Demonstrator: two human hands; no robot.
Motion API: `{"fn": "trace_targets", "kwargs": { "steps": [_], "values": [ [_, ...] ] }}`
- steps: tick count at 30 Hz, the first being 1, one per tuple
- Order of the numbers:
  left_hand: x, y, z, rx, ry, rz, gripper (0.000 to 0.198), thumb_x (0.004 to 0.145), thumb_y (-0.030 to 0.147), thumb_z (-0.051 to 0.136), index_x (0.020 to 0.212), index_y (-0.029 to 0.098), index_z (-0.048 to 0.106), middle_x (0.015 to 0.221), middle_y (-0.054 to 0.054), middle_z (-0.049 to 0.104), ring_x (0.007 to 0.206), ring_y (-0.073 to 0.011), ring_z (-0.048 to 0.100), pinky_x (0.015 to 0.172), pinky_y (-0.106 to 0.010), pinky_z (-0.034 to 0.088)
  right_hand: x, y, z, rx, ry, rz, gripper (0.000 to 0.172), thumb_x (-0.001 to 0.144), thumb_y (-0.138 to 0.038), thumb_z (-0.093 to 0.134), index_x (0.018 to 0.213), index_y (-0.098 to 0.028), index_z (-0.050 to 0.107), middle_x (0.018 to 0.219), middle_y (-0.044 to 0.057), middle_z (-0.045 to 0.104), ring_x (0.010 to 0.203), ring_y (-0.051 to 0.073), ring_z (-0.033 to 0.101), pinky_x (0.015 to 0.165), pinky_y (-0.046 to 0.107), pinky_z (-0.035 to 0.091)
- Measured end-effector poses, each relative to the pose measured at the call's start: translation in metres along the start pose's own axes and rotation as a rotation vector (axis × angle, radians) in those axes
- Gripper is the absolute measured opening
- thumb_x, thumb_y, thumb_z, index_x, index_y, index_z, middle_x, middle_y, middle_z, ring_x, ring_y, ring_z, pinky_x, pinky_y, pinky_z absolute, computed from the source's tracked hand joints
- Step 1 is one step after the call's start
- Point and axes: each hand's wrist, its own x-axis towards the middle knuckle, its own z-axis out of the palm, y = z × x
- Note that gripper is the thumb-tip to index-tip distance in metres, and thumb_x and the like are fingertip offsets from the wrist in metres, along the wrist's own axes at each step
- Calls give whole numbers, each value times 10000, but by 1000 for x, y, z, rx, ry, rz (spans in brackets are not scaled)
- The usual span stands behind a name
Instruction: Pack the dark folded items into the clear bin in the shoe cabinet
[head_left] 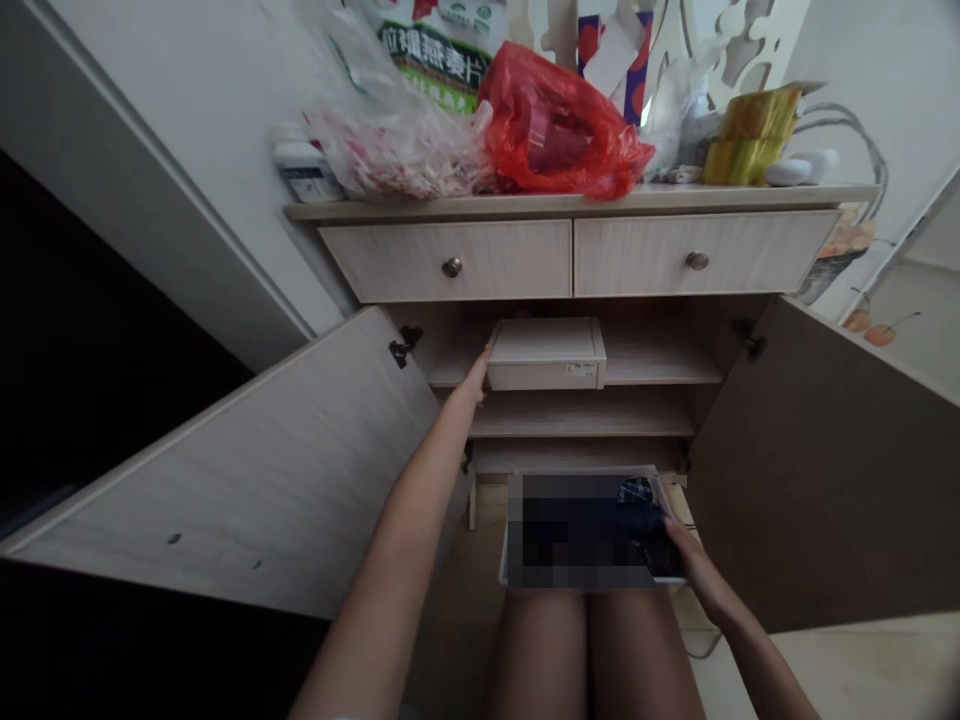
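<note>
Lower left of the frame: a cabinet door [225,470] in pale wood-grain laminate, swung wide open, with a black hinge [405,346] at its upper corner. Upper left to upper centre, along the cabinet top [577,203]: a white bottle with a dark label [304,165], a clear plastic bag with red print [397,145], a green-labelled package with Chinese lettering [427,55] behind it, and a red plastic bag [559,125] knotted around something dark. Centre of the frame: the person's left hand [474,378], fingers together, its fingertips touching the left end of a white lidded box [546,355]. The box lies on the upper shelf, directly under the two drawers, and whether the hand grips it cannot be told. Lower centre: a white tray [585,530], pulled out below the lowest shelf, holding dark cloth, its contents largely pixelated, above the person's bare thighs [536,660]. Lower right of centre: the person's right hand [694,560], its fingers at the tray's right edge, and whether they clamp that edge cannot be told. Upper right, on the cabinet top: yellow wrapped rolls [750,135] and two white oval objects [802,165]. Far right: the second open cabinet door [817,470], in shadow, beside a wall decal of cherries [877,330].
</note>
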Motion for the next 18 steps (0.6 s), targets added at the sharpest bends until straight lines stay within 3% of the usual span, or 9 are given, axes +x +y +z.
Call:
{"fn": "trace_targets", "kwargs": {
  "steps": [2,4,6,9,14,18],
  "values": [
    [0,-5,-1,-190,-185,-167,849,887,790,384,1442,153,480,1194,-280,641,1117,-403,691,893,-584,555,0,-4,2,19,-4,20,905,691,-883,657,1366,-280,682,1487,72,585,1506,329,361,1275,485,178],
    [-4,-4,5,-396,-244,-302,813,878,768,468,1451,191,463,1237,-231,625,1115,-334,693,902,-502,580,-1,-9,4,40,-12,43,867,674,-876,672,1311,-291,716,1474,63,596,1504,326,367,1271,488,191],
    [-9,-2,9,-494,-226,-321,780,876,737,518,1458,222,442,1316,-207,582,1158,-299,663,918,-452,592,-1,-15,6,64,-20,58,790,672,-839,702,1257,-310,742,1458,36,611,1499,319,380,1256,480,236],
    [-19,-4,5,-520,-158,-308,717,867,695,571,1437,277,453,1387,-181,533,1245,-309,609,922,-444,606,-4,-22,9,102,22,67,642,635,-723,781,1144,-332,777,1348,-14,692,1437,334,468,1214,468,327],
    [-41,-22,-42,-675,-50,-343,573,863,509,678,1371,292,522,1338,-147,580,1303,-319,572,996,-490,581,-11,-24,3,138,129,80,410,570,-575,780,897,-327,790,1049,-2,791,1184,394,657,1078,517,468],
    [-67,-38,-90,-725,-14,-393,481,900,426,665,1337,258,554,1302,-138,607,1259,-293,608,1010,-492,572,-11,-24,-24,138,251,58,418,581,-565,751,888,-283,769,917,69,789,1021,408,705,912,533,552]
  ]
}}
